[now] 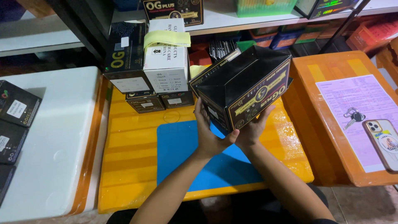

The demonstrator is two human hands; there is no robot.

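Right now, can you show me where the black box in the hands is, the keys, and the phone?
black box [244,89]: head view, on its dark inner wall.
keys [351,117]: head view, on the key bunch's middle.
phone [383,143]: head view, on its back cover.

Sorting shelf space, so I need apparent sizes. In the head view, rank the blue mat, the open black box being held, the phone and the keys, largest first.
1. Blue mat
2. Open black box, though held nearer the camera
3. Phone
4. Keys
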